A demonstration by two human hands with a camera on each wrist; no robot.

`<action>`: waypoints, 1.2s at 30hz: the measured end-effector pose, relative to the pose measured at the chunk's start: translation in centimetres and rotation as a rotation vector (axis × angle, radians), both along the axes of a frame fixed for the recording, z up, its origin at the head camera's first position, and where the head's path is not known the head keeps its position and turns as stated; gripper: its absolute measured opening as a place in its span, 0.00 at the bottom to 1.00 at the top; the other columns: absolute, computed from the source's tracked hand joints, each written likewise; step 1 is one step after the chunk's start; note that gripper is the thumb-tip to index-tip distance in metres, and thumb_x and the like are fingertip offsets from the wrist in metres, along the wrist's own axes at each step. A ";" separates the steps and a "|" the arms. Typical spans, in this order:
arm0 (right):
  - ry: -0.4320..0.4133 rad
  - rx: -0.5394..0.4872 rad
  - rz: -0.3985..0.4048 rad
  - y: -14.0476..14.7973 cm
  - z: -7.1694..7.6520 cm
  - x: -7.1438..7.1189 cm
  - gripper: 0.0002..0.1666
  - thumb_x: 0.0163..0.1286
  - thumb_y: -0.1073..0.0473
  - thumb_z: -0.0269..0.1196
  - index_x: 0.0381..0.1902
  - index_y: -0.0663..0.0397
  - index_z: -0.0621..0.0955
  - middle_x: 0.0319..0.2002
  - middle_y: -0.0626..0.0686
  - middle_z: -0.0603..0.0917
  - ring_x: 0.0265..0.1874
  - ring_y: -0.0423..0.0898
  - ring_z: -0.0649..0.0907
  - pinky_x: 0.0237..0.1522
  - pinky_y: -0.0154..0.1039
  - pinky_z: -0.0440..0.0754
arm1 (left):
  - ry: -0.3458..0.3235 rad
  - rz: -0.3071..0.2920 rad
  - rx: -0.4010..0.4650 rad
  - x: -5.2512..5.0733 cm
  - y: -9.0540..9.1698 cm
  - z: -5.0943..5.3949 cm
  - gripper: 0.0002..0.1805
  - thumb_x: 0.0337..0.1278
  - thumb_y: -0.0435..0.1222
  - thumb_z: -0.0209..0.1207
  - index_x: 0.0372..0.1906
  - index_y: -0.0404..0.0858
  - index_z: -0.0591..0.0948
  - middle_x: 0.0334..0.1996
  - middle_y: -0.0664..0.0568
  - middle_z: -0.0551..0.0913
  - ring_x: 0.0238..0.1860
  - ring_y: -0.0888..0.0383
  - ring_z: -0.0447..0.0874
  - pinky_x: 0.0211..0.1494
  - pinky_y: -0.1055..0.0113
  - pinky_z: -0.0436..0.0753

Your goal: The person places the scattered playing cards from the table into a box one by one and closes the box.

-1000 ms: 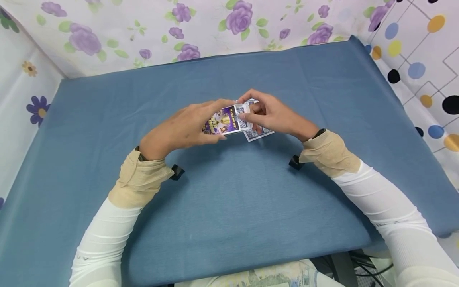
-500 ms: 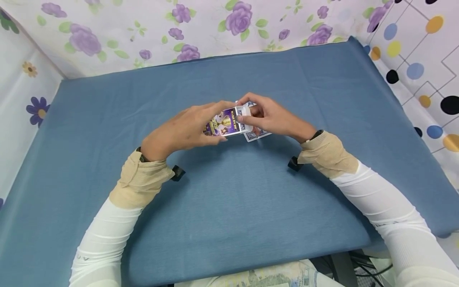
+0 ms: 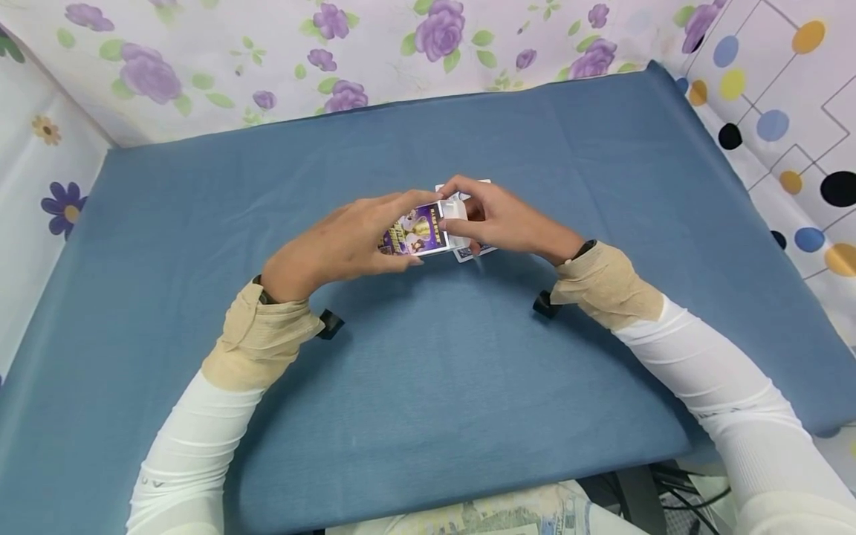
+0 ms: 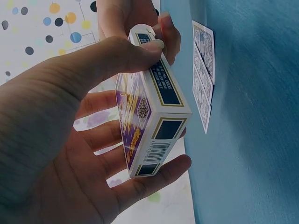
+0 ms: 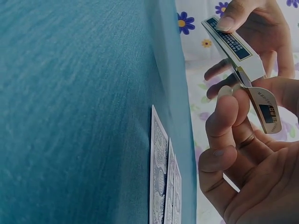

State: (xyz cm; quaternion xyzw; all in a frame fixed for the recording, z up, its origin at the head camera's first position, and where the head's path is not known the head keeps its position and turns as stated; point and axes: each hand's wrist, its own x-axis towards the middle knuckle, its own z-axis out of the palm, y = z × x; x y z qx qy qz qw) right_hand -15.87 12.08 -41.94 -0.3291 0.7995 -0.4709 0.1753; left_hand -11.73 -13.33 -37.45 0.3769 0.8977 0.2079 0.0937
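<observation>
My left hand (image 3: 348, 234) grips a purple-and-white playing card box (image 3: 417, 229) with its thumb along one narrow side and its fingers on the opposite side. The barcoded end of the box (image 4: 156, 151) faces the left wrist camera. At the box's other end my right hand (image 3: 508, 215) pinches the mouth, thumb on the printed face and curled fingertips at the opening. A white flap (image 5: 266, 114) stands folded out beside those fingertips. Below, several blue-backed playing cards (image 4: 204, 70) lie overlapped on the table, partly hidden by my right hand in the head view.
Blue cloth (image 3: 414, 386) covers the table. A flowered sheet (image 3: 388, 52) hangs along the back edge, and a dotted sheet (image 3: 789, 141) is at the right. Cables (image 3: 692, 498) show below the front edge.
The blue-patterned card strip that showed at the box mouth has gone from sight, leaving white there. My right hand has shifted slightly left; my left hand keeps its grip.
</observation>
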 end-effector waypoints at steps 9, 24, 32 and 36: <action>0.034 0.058 -0.005 -0.1 0.0 -0.1 0.20 0.76 0.56 0.61 0.62 0.52 0.73 0.23 0.57 0.81 0.21 0.57 0.83 0.24 0.42 0.76 | -0.004 -0.005 0.013 0.1 0.1 -0.1 0.42 0.62 0.42 0.69 0.78 0.49 0.62 0.68 0.48 0.73 0.46 0.55 0.78 0.47 0.59 0.78; 0.024 0.073 0.030 0.0 0.2 -0.4 0.20 0.76 0.56 0.61 0.63 0.52 0.74 0.21 0.58 0.80 0.20 0.57 0.83 0.26 0.48 0.80 | -0.001 0.007 -0.008 0.2 0.2 -0.3 0.43 0.61 0.42 0.69 0.78 0.51 0.62 0.67 0.48 0.74 0.42 0.55 0.78 0.43 0.60 0.78; -0.083 -0.027 0.052 0.8 0.4 -0.8 0.20 0.76 0.56 0.61 0.62 0.51 0.75 0.24 0.60 0.82 0.23 0.64 0.81 0.26 0.48 0.77 | -0.015 0.006 -0.017 0.0 0.1 -0.1 0.42 0.62 0.43 0.69 0.78 0.49 0.62 0.69 0.47 0.73 0.47 0.54 0.79 0.48 0.57 0.79; -0.101 -0.062 0.048 1.7 0.7 -1.3 0.18 0.77 0.56 0.60 0.62 0.50 0.76 0.23 0.63 0.79 0.24 0.66 0.77 0.23 0.49 0.72 | -0.039 0.028 -0.004 -0.1 -0.1 0.1 0.42 0.62 0.42 0.69 0.77 0.50 0.62 0.65 0.48 0.75 0.45 0.55 0.78 0.44 0.59 0.79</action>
